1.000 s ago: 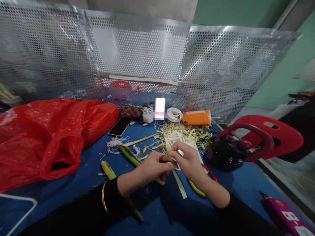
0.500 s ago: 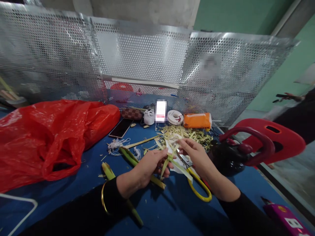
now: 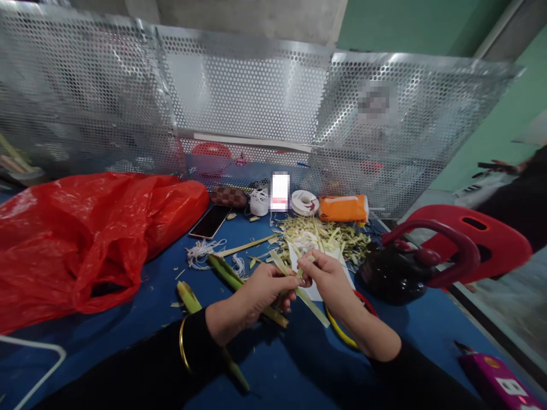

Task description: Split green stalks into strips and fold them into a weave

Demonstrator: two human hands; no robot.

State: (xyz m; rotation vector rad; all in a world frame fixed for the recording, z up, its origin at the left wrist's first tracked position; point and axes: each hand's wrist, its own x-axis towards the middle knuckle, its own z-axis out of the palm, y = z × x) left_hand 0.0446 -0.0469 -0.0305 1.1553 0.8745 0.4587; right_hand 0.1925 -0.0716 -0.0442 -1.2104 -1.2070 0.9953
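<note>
Pale green leaf strips [image 3: 314, 310] cross between my two hands, one long end slanting down to the right. My left hand [image 3: 260, 290] is closed, pinching the strips between thumb and fingers. Close beside it, fingertips almost touching, my right hand [image 3: 331, 285] pinches an upper part of the same strips. Fingers hide the crossing. Below my right wrist lie scissors with a yellow handle [image 3: 344, 333] and a red one, partly covered. White paper [image 3: 315, 292] lies under the hands. A green stalk [image 3: 226, 273] passes beneath my left hand; another stalk [image 3: 188, 296] runs under my left forearm.
Shredded plant bits [image 3: 348, 242] are heaped behind my hands. A red plastic bag [image 3: 102, 228] and phone [image 3: 211, 222] lie left. At right stand a dark kettle [image 3: 391, 279] and a red chair [image 3: 504, 236]. A perforated metal screen [image 3: 243, 85] bounds the back; a person's dark sleeve [image 3: 513, 196] shows far right.
My right hand has moved left and slightly down, closer to my left hand, and now covers more of the scissors. The strips have turned in my fingers.
</note>
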